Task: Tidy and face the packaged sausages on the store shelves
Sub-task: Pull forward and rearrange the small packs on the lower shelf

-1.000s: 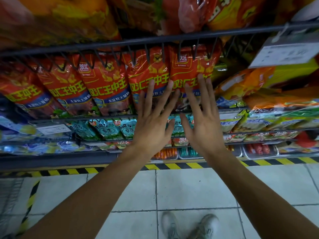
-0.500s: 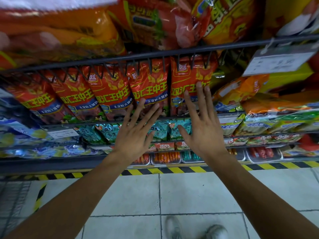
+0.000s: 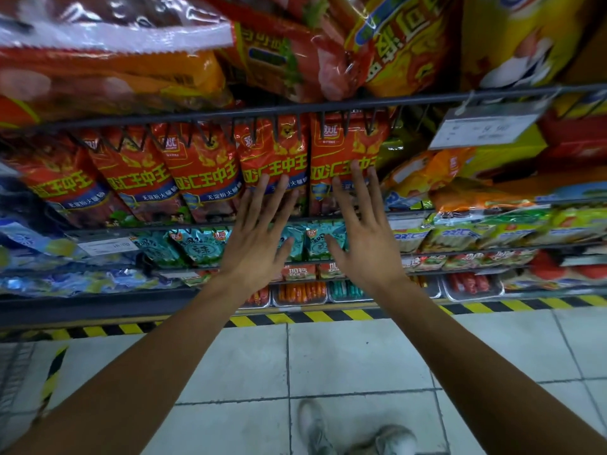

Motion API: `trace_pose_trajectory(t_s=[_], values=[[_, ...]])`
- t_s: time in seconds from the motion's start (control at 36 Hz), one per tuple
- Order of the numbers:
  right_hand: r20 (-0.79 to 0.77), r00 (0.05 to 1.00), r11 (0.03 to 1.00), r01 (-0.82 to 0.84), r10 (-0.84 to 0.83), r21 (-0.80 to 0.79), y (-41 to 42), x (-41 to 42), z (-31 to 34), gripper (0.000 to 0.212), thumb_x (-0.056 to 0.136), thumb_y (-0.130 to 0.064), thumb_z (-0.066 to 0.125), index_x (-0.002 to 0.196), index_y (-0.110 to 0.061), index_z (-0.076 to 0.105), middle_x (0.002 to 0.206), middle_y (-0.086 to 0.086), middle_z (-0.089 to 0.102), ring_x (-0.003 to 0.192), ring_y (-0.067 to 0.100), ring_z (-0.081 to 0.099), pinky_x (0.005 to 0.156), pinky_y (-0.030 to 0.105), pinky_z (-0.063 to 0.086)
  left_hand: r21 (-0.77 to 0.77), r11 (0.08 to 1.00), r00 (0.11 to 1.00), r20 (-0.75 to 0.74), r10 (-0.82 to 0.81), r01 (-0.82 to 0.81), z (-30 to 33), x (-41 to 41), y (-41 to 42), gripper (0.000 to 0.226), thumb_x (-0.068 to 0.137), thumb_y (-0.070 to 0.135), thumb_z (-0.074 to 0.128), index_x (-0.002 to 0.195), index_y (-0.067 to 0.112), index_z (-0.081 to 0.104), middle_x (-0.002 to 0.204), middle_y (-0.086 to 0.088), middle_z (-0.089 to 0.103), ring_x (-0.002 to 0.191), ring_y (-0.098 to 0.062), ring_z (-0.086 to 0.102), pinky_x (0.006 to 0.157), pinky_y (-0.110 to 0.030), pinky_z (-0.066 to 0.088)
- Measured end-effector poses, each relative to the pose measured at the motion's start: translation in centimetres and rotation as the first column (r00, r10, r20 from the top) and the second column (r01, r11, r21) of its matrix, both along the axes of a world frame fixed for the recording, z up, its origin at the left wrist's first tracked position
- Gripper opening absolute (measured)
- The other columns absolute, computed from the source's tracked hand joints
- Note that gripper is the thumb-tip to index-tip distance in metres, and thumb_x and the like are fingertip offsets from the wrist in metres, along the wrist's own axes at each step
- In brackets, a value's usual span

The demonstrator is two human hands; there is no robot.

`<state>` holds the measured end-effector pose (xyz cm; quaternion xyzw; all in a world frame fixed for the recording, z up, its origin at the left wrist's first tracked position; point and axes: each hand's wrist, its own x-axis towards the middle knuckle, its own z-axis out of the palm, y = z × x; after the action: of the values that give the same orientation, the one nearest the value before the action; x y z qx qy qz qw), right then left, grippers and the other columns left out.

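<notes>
Hands — left hand (image 3: 254, 247), right hand (image 3: 368, 244) — splayed against red 双汇王中王 sausage packs (image 3: 203, 172).

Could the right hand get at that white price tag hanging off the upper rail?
Probably yes. The right hand is open and holds nothing, and the price tag hangs at the rail's front, up to its right, with nothing between them.

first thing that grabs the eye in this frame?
Two open hands, left hand and right hand, raised side by side mid-frame with spread fingers at the row of red sausage packs hanging on the middle shelf. Above, big orange and yellow bags bulge over the wire rail; below, yellow-black hazard tape edges the tiled floor.
</notes>
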<state>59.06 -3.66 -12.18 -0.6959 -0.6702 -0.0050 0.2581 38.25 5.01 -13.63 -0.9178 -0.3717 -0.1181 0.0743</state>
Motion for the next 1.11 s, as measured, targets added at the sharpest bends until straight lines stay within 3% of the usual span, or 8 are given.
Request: trace_pose_trajectory(t_s=[0.17, 0.31, 0.44, 0.56, 0.64, 0.78, 0.94, 1.11], values=[[-0.149, 0.987, 0.995, -0.067, 0.056, -0.072, -2.1, 1.0, 2.6, 0.072, 0.099, -0.022, 0.063, 0.161, -0.016, 0.029, 0.170, 0.007, 0.018, 0.159, 0.028, 0.012, 0.126, 0.047, 0.027, -0.107, 0.994, 0.999, 0.035, 0.008, -0.004, 1.5, 0.4, -1.6, 0.088, 0.096, 0.030, 0.068, 0.166, 0.011, 0.017, 0.174, -0.009, -0.009, 0.159, -0.037, -0.013, 0.128, -0.060, 0.002], [-0.245, 0.966, 0.978, -0.124, 0.081, -0.167, -6.1, 2.5, 5.0, 0.068, 0.101, -0.016, 0.061, 0.161, -0.016, 0.029, 0.166, 0.005, 0.028, 0.154, 0.025, 0.025, 0.118, 0.047, 0.040, -0.353, 0.935, 0.984, 0.143, 0.103, -0.046, 4.4, 2.3, -4.0, 0.071, 0.100, 0.026, 0.064, 0.162, 0.010, 0.032, 0.174, -0.008, 0.007, 0.161, -0.033, -0.004, 0.129, -0.059, 0.009], [-0.328, 0.944, 0.959, -0.119, 0.029, -0.257, -10.7, 4.5, 7.4, 0.058, 0.104, -0.016, 0.059, 0.157, -0.020, 0.038, 0.166, 0.001, 0.032, 0.154, 0.023, 0.027, 0.112, 0.046, 0.047, -0.579, 0.813, 0.952, 0.276, 0.130, 0.057, 7.5, 4.7, -7.0, 0.065, 0.104, 0.023, 0.060, 0.163, 0.022, 0.031, 0.170, 0.003, 0.024, 0.158, -0.020, 0.014, 0.129, -0.044, 0.016], [-0.383, 0.919, 0.945, -0.039, -0.094, -0.325, -14.5, 6.9, 8.8, 0.051, 0.103, -0.015, 0.060, 0.152, -0.020, 0.048, 0.160, -0.001, 0.042, 0.152, 0.020, 0.032, 0.118, 0.033, 0.037, -0.685, 0.722, 0.939, 0.306, 0.159, 0.101, 9.5, 6.5, -9.7, 0.062, 0.105, 0.023, 0.060, 0.161, 0.026, 0.034, 0.166, 0.004, 0.034, 0.153, -0.017, 0.029, 0.125, -0.035, 0.025], [-0.423, 0.896, 0.959, 0.007, -0.132, -0.283, -16.5, 8.9, 9.6, 0.047, 0.099, -0.010, 0.066, 0.145, -0.014, 0.055, 0.150, 0.004, 0.055, 0.143, 0.023, 0.046, 0.117, 0.042, 0.040, -0.745, 0.657, 0.924, 0.322, 0.206, 0.113, 10.5, 8.2, -11.1, 0.062, 0.104, 0.020, 0.063, 0.160, 0.024, 0.037, 0.164, 0.000, 0.039, 0.151, -0.020, 0.036, 0.121, -0.037, 0.033], [-0.510, 0.821, 0.947, 0.110, -0.257, -0.301, -17.6, 12.7, 9.8, 0.055, 0.098, -0.012, 0.070, 0.150, -0.014, 0.050, 0.148, 0.003, 0.056, 0.139, 0.020, 0.050, 0.113, 0.042, 0.046, -0.812, 0.569, 0.903, 0.333, 0.272, 0.128, 11.1, 11.7, -12.7, 0.062, 0.101, 0.016, 0.067, 0.158, 0.019, 0.041, 0.157, -0.002, 0.048, 0.142, -0.017, 0.047, 0.096, -0.004, 0.037], [-0.617, 0.732, 0.938, 0.086, -0.287, -0.335, -16.7, 16.8, 10.3, 0.066, 0.098, -0.014, 0.070, 0.156, -0.018, 0.038, 0.139, -0.009, 0.055, 0.128, 0.015, 0.055, 0.104, 0.038, 0.051, -0.875, 0.469, 0.852, 0.332, 0.405, 0.118, 11.7, 16.0, -13.7, 0.063, 0.101, 0.010, 0.067, 0.157, 0.018, 0.039, 0.149, -0.002, 0.052, 0.130, -0.017, 0.054, 0.101, -0.024, 0.044], [-0.612, 0.767, 0.953, -0.006, -0.191, -0.304, -14.4, 20.1, 10.4, 0.070, 0.097, -0.016, 0.072, 0.157, -0.021, 0.036, 0.149, 0.001, 0.054, 0.134, 0.015, 0.052, 0.108, 0.040, 0.051, -0.911, 0.403, 0.765, 0.317, 0.561, 0.082, 11.0, 19.1, -13.1, 0.068, 0.099, 0.010, 0.069, 0.158, 0.028, 0.039, 0.140, -0.002, 0.056, 0.128, -0.020, 0.057, 0.107, -0.041, 0.052]])
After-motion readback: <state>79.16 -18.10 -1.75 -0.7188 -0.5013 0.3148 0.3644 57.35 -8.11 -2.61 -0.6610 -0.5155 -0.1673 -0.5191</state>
